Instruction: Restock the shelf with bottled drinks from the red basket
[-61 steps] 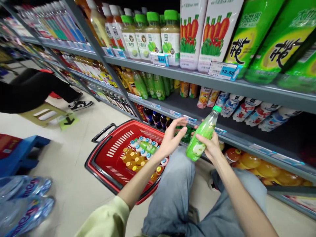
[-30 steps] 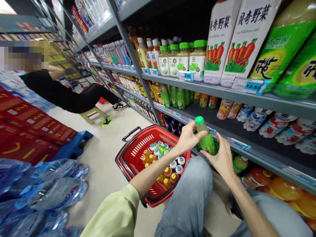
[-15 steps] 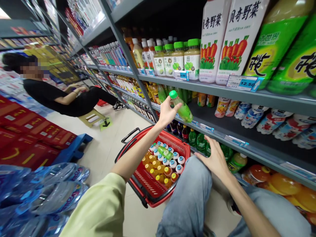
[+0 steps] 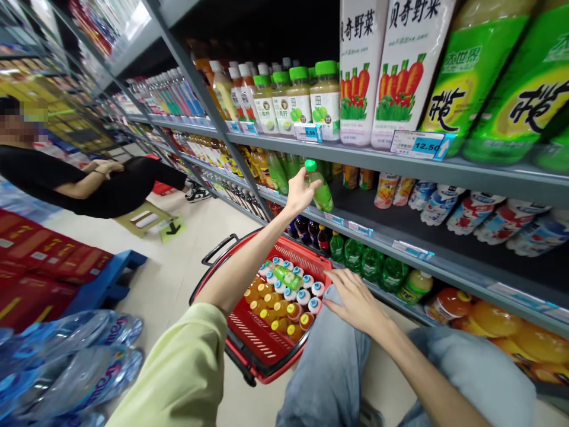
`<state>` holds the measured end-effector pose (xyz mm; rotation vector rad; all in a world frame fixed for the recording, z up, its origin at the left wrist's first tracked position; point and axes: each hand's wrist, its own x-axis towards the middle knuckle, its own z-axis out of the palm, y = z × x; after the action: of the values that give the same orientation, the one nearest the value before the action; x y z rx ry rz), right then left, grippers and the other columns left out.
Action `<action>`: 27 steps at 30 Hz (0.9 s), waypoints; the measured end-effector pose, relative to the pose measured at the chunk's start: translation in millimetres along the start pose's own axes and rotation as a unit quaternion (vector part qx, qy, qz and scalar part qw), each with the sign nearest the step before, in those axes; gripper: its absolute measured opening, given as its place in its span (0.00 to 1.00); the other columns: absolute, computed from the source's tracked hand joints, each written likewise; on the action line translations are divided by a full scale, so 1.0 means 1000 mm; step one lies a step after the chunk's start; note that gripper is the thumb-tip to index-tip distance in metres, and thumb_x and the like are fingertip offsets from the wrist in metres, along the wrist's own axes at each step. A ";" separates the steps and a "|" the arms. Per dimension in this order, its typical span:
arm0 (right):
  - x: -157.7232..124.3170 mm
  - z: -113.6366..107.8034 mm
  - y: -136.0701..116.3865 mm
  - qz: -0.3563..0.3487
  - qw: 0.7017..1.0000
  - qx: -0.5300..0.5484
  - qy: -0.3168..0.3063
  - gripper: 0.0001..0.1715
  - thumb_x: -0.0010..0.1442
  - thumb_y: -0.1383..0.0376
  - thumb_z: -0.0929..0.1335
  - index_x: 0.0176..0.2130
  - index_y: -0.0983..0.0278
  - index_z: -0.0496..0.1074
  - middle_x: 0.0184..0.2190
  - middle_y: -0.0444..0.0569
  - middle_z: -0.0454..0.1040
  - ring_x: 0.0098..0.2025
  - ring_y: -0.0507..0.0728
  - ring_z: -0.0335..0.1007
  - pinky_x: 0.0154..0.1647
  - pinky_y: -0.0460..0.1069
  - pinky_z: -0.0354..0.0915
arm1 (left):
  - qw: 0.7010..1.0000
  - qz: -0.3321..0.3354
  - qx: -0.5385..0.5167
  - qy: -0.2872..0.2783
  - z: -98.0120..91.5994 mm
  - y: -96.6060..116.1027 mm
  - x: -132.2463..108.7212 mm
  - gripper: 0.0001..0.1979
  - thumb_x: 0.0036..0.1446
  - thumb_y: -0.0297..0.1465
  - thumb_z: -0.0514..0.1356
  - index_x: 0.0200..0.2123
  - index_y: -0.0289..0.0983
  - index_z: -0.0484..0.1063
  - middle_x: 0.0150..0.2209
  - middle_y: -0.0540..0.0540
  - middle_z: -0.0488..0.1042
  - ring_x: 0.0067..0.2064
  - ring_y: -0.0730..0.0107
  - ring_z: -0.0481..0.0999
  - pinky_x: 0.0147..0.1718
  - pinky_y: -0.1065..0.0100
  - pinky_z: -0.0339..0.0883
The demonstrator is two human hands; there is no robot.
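Note:
My left hand [image 4: 302, 193] grips a green drink bottle [image 4: 324, 197] near its green cap. The bottle leans slightly, at the front edge of the middle shelf [image 4: 391, 228]. Several similar green bottles [image 4: 291, 165] stand just behind it, partly hidden by the hand. My right hand [image 4: 355, 298] has its fingers stretched out over my knee, beside the basket's rim, holding nothing. Below my left arm sits a red shopping basket [image 4: 249, 341]. Rows of capped bottles [image 4: 271, 305] fill part of it, and one green bottle [image 4: 287, 277] lies across their tops.
White cartons [image 4: 400, 77] and large green bottles [image 4: 480, 77] line the shelf above. Dark green bottles [image 4: 373, 261] fill the lowest shelf. On the left a person [image 4: 84, 178] sits on a stool [image 4: 142, 218]. Water bottles [image 4: 84, 367] and red boxes [image 4: 44, 261] stand nearer me.
The held bottle has become more upright and moved closer to the green bottles on the shelf. My right hand has dropped leftward onto my knee. The camera has turned a little to the right.

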<state>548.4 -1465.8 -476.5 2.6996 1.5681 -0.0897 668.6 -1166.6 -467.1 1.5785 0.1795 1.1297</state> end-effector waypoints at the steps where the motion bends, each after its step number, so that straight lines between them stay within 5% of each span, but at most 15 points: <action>1: 0.001 0.000 0.000 0.001 1.000 -0.004 -0.002 0.33 0.67 0.59 0.71 0.67 0.65 0.64 0.63 0.59 0.70 0.64 0.66 0.65 0.62 0.63 0.66 | 1.000 0.000 0.003 -0.013 0.002 -0.003 0.003 0.14 0.55 0.33 0.66 0.45 0.37 0.74 0.44 0.41 0.83 0.47 0.54 0.81 0.55 0.53 0.75; 8: 0.002 0.008 0.002 -0.006 1.000 -0.026 -0.014 0.33 0.69 0.56 0.69 0.68 0.65 0.64 0.62 0.59 0.71 0.62 0.67 0.65 0.62 0.63 0.65 | 0.991 -0.023 0.074 -0.105 0.020 -0.016 0.037 0.20 0.59 0.38 0.63 0.52 0.36 0.74 0.50 0.35 0.81 0.54 0.47 0.80 0.59 0.49 0.70; 12: 0.003 0.008 0.003 -0.006 0.999 -0.037 -0.019 0.33 0.70 0.56 0.68 0.68 0.66 0.63 0.62 0.60 0.71 0.62 0.66 0.65 0.61 0.63 0.65 | 0.990 -0.060 0.087 -0.093 0.028 -0.015 0.049 0.27 0.55 0.40 0.69 0.55 0.34 0.73 0.50 0.33 0.80 0.51 0.44 0.80 0.58 0.49 0.70; 20: 0.002 0.006 0.002 -0.003 0.998 -0.054 -0.027 0.31 0.71 0.55 0.67 0.67 0.66 0.64 0.61 0.61 0.71 0.61 0.67 0.66 0.60 0.62 0.65 | 0.991 -0.109 0.080 -0.013 0.047 -0.026 0.001 0.49 0.39 0.38 0.78 0.62 0.33 0.62 0.60 0.28 0.70 0.62 0.42 0.73 0.63 0.49 0.67; 27: 0.002 0.007 0.002 0.002 0.998 -0.052 -0.027 0.32 0.72 0.54 0.66 0.67 0.67 0.64 0.61 0.60 0.71 0.60 0.66 0.66 0.60 0.62 0.65 | 0.982 -0.171 0.072 -0.023 0.055 -0.041 -0.018 0.42 0.40 0.35 0.76 0.57 0.34 0.63 0.46 0.36 0.80 0.51 0.46 0.81 0.54 0.52 0.73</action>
<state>550.5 -1465.0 -483.2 2.6000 1.5081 -0.0772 717.1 -1201.3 -506.2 1.6235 0.4925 0.8252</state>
